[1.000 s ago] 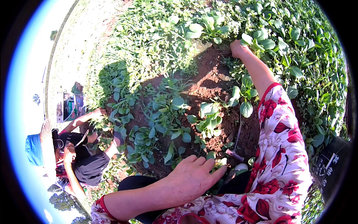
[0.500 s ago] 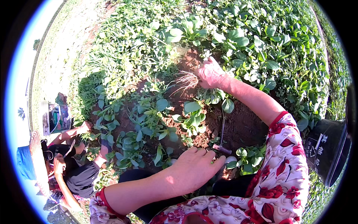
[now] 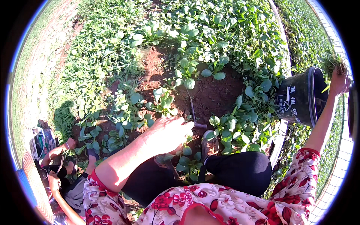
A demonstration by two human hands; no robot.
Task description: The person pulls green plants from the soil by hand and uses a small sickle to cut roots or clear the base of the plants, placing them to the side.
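My right hand (image 3: 340, 83) is stretched far to the right, closed around a clump of pulled weeds (image 3: 333, 63) beside the mouth of a black bucket (image 3: 296, 98). The bucket appears tilted, with its mouth facing right. Over the planted bed, near my knees, my left hand (image 3: 170, 133) is seen from the back with its fingers curled; what they hold, if anything, is hidden. Just right of those fingertips is a tool's short brown handle (image 3: 200, 125), from which a thin metal piece runs away across the soil. Leafy green plants (image 3: 165, 100) grow around it.
Dense greens (image 3: 225, 33) cover the far part of the bed, with bare brown soil (image 3: 215, 93) in the middle. A pale edging strip (image 3: 284, 41) borders the right side. At the lower left, another person's hand (image 3: 54, 182) and straw hat (image 3: 35, 183) are close.
My right hand has swung from the middle of the bed out to the bucket, carrying the weeds whose roots showed before. The view has turned right. My left hand stays near the tool handle.
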